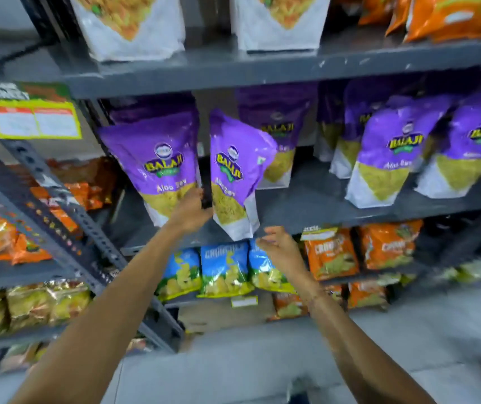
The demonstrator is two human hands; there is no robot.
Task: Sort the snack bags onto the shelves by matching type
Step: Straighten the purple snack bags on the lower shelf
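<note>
Left hand (189, 211) gripping purple "BALAJI Aloo Sev" bag (234, 173) on grey shelf (350, 205); right hand (277, 246) open below it.

Purple bags (157, 161): "BALAJI", "Aloo Sev". Blue bags (224, 266) and orange bags (331, 255): apparently "CRUNCHEX", blurred.

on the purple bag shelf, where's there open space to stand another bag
Bare shelf board lies between the tilted purple bag by the left hand and the right-hand purple bags. The far right is packed. Left of the leftmost purple bag, only a narrow strip remains.
</note>
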